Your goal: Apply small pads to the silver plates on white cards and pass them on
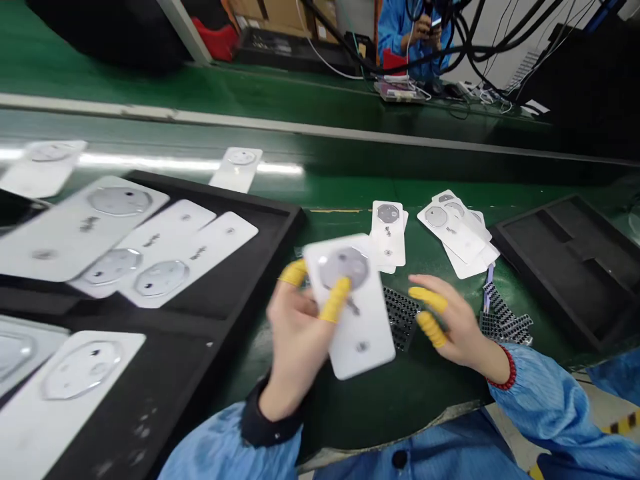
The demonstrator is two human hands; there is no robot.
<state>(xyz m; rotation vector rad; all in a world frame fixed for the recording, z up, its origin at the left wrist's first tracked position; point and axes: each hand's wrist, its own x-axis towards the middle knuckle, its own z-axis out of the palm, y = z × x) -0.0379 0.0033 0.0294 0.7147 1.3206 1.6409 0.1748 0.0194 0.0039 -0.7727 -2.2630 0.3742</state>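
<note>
Over the bench (360,413), the left hand (295,347) grips a card (363,333), print unreadable.

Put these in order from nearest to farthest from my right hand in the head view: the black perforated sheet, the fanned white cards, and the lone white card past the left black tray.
1. Black perforated sheet: just left of the fingers of the right hand.
2. Fanned white cards: ahead, beyond the fingertips.
3. Lone white card: far left, past the black tray.
</note>
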